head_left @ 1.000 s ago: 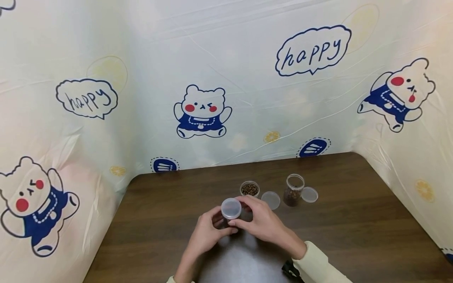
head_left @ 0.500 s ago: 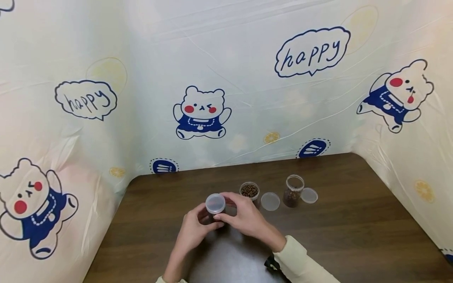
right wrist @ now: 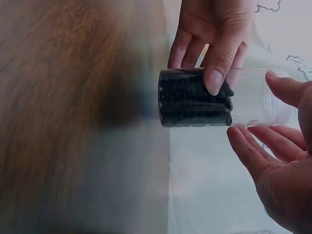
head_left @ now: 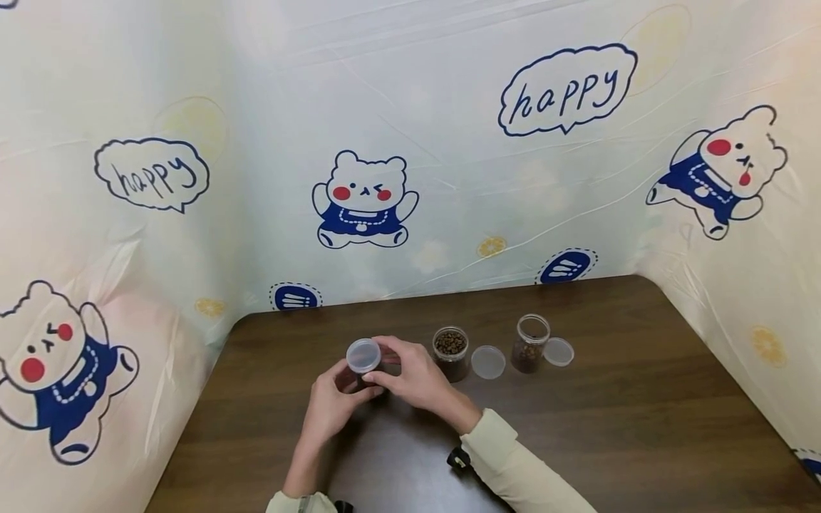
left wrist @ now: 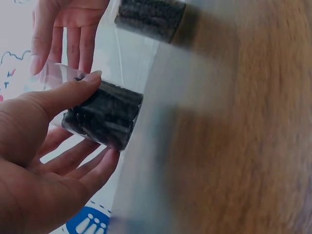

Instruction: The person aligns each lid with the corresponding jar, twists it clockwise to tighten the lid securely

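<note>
Holding a clear lidded jar [left wrist: 105, 114] between two bare hands, upright or nearly so, with the translucent cap [head_left: 363, 353] uppermost. Clamped round the lower, filled part from the left by the thumb and curled fingers of the left hand [head_left: 330, 402]. Clasped higher, close to the cap, by the right hand [head_left: 413, 374], with the thumb on the near side and the other fingers round the far side.

Under the left thumb, through the plastic, dark chunky contents [right wrist: 195, 102] in about the lower half; clear space above, level with the right-hand fingers. Below the fingers, a dark brown wood-grain tabletop [head_left: 609, 434]; contact with the jar's base hard to tell.

Just right of the right-hand fingers, a lidless jar of small brown pellets [head_left: 452, 367], filled nearly to the rim. Farther right of the fingers, a loose round lid [head_left: 489, 363], lying flat. Farther right still, a second lidless jar [head_left: 529, 353], partly filled with brown pieces, and just beside it, farthest from the fingers, another round lid [head_left: 560, 352].

Behind the fingers, at the wrists, pale cream sleeves [head_left: 494, 449]. Well beyond the fingers, past the tabletop's back edge, a pale curtain [head_left: 449, 107] printed with winking bears, orange slices and "happy" in cloud-shaped bubbles.
</note>
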Motion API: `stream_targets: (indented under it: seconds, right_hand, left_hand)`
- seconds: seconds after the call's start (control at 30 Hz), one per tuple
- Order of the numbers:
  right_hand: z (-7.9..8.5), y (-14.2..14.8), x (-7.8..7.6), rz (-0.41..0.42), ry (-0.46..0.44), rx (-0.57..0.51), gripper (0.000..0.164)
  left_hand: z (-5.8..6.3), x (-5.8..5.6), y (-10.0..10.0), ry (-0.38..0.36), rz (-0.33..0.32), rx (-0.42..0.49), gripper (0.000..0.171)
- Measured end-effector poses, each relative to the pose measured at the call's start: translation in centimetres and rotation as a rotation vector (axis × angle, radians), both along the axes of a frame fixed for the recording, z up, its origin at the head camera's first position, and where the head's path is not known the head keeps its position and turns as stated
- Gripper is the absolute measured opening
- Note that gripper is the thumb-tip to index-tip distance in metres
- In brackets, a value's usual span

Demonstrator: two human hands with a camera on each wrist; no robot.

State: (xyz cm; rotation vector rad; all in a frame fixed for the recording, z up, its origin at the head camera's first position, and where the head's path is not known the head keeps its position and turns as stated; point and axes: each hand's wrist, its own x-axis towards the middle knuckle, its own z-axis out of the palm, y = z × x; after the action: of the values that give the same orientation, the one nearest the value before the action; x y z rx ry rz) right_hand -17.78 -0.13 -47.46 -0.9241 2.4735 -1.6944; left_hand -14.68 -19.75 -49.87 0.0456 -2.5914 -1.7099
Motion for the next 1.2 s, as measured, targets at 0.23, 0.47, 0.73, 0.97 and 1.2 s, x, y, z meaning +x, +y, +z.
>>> stream_targets:
  seconds: [0.23,0.47,0.73,0.97,1.2]
  right_hand:
    - [-1.2,-1.6,-1.0,-0.035,-0.017,0.058,0.057]
    - [-1.5,-2.6,-1.9,-0.032,-0.05,0.028,0.06]
    - [-1.5,-3.0,-2.4,-0.017,-0.099,0.009,0.06]
    - [-1.6,-2.8,-2.5,-0.012,-0.126,0.011,0.057]
    - [-1.6,-2.7,-2.3,-0.017,-0.146,0.03,0.055]
  left_hand:
    - [-1.2,-0.9,-1.0,0.007,0.047,-0.017,0.059]
    - [-1.6,-1.5,-1.6,-0.004,0.082,-0.045,0.058]
    - [-1.4,-1.6,-2.1,-0.028,0.087,-0.07,0.061]
    - [-1.5,-1.7,-2.0,-0.036,0.09,-0.059,0.062]
    - [-1.7,-1.4,-1.9,-0.044,0.088,-0.054,0.061]
